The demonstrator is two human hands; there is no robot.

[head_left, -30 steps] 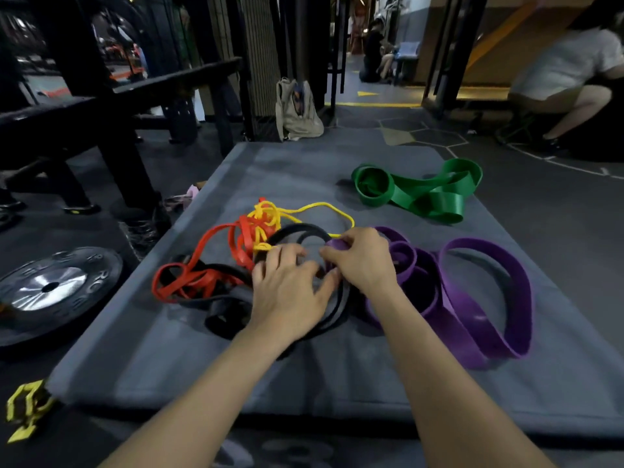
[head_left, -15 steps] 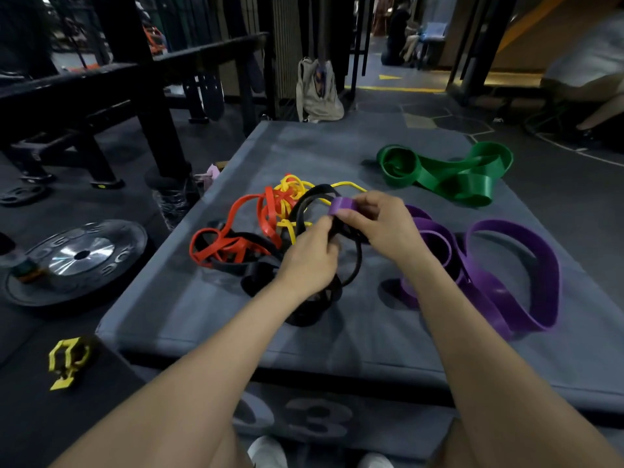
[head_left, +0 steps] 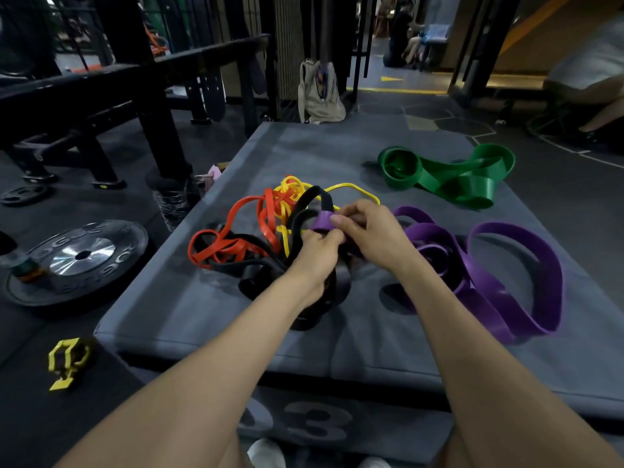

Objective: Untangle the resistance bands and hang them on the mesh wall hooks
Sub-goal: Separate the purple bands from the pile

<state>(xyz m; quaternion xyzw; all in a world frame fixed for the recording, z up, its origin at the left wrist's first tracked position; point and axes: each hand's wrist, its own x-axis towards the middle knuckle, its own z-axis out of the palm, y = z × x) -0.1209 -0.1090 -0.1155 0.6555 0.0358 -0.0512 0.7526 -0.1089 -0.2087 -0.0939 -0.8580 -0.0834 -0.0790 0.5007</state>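
Purple band [head_left: 506, 265] end now lifted; right hand [head_left: 368, 231] pinches it; left hand [head_left: 315, 255] grips black band [head_left: 304, 211].

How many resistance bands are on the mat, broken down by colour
Purple band: 1, one end pinched in the right hand
Green band: 1
Black band: 1 as far as the tangle shows, gripped by the left hand
Red band: 1
Yellow band: 1
Total: 5
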